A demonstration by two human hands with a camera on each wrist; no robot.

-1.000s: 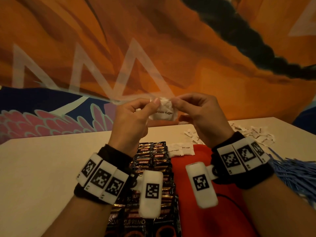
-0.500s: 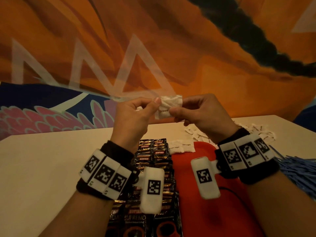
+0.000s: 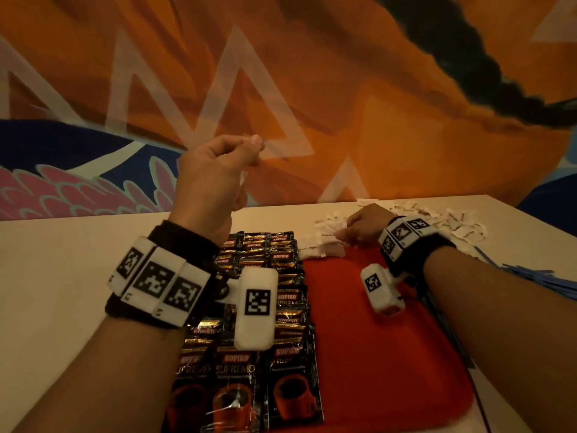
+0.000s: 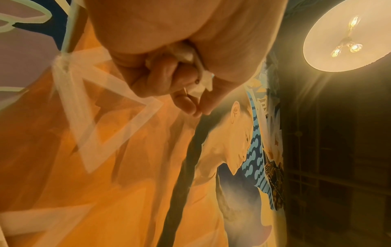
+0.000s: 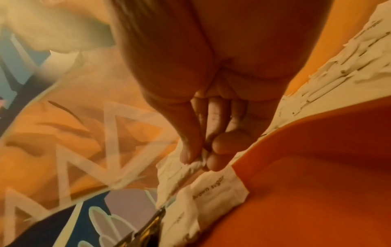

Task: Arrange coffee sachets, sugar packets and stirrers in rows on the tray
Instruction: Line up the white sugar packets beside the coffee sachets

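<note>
My right hand [image 3: 342, 236] is low at the far edge of the red tray [image 3: 390, 354] and pinches a white sugar packet [image 3: 326, 235] between thumb and forefinger. In the right wrist view the right hand [image 5: 196, 161] pinches that packet [image 5: 195, 164] by its edge, just beyond a "brown sugar" packet [image 5: 217, 188] lying on the tray [image 5: 317, 175]. My left hand [image 3: 249, 153] stays raised above the table with curled fingers. The left wrist view shows the left hand [image 4: 196, 108] holding crumpled white sugar packets [image 4: 200, 85]. Black Kopiko coffee sachets [image 3: 265, 276] lie in rows on the tray's left side.
A loose pile of white sugar packets [image 3: 437, 220] lies on the beige table [image 3: 62, 276] beyond the tray's far right corner. Blue stirrers [image 3: 537, 279] are heaped to the right of the tray. A painted wall [image 3: 312, 89] stands behind the table.
Both hands held one sugar packet between them in the air. The right hand has since carried it down to the tray's far edge. The left hand stayed up.
</note>
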